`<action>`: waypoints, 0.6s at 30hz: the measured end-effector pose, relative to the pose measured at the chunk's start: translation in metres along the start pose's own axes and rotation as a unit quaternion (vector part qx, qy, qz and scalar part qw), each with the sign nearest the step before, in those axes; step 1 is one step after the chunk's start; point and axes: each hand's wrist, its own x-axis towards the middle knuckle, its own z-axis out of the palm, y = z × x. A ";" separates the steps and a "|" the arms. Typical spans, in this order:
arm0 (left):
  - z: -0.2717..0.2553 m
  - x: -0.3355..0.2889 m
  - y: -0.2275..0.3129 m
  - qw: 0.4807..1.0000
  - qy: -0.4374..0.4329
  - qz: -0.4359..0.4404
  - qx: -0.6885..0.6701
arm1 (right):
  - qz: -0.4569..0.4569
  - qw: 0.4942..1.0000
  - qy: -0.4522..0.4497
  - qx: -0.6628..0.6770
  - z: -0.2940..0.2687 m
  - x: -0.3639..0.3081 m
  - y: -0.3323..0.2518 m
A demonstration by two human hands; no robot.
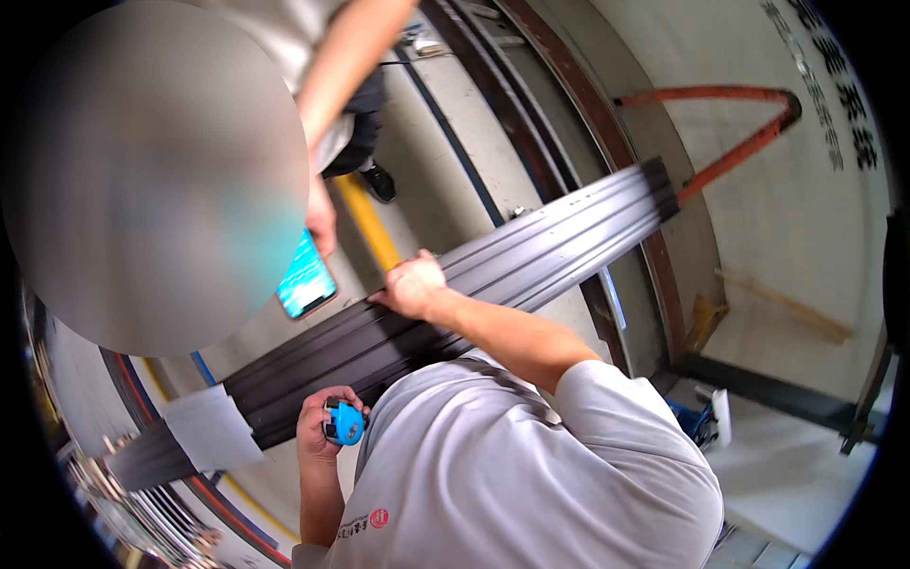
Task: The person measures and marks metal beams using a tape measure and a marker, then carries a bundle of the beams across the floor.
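A long dark-grey ribbed profile (559, 237) runs slantwise from the lower left to the upper right in front of me. My right hand (413, 286) grips its far edge near the middle, with the fingers partly hidden. Low on the left, my left hand (322, 417) is closed around a blue and black tape measure (345, 424), close to my shirt and the profile's near edge. A white sheet of paper (210, 429) lies across the profile's left part.
Across the profile stands another person, whose hand (322, 220) holds a phone (308, 277) with a lit screen. A large grey blurred disc hides the upper left. An orange bent bar (739, 137) lies beyond the profile's right end. Metal strips (156, 517) are stacked at lower left.
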 end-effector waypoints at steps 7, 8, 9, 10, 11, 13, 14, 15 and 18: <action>0.077 0.060 -0.026 0.997 0.001 -0.067 0.035 | -0.129 0.946 0.256 0.152 0.028 -0.009 0.010; 0.085 0.062 -0.025 0.995 0.026 -0.064 0.068 | -0.128 0.944 0.261 0.155 0.016 -0.024 0.011; 0.088 0.063 -0.025 0.992 0.037 -0.066 0.101 | -0.143 0.937 0.249 0.200 0.004 -0.044 0.016; 0.091 0.069 -0.031 0.992 0.039 -0.062 0.104 | -0.163 0.927 0.235 0.242 -0.007 -0.062 0.026; 0.095 0.076 -0.039 0.984 0.057 -0.048 0.159 | -0.176 0.923 0.171 0.297 -0.012 -0.078 0.039; 0.114 0.088 -0.043 0.965 0.075 -0.056 0.245 | -0.188 0.882 0.079 0.425 -0.015 -0.106 0.058; 0.134 0.098 -0.043 0.960 0.019 -0.057 0.273 | -0.203 0.861 0.075 0.460 -0.014 -0.120 0.065; 0.140 0.106 -0.047 0.952 -0.003 -0.044 0.302 | -0.198 0.861 0.079 0.461 -0.011 -0.127 0.072; 0.171 0.126 -0.054 0.921 -0.078 -0.029 0.381 | -0.155 0.872 0.104 0.453 -0.008 -0.146 0.093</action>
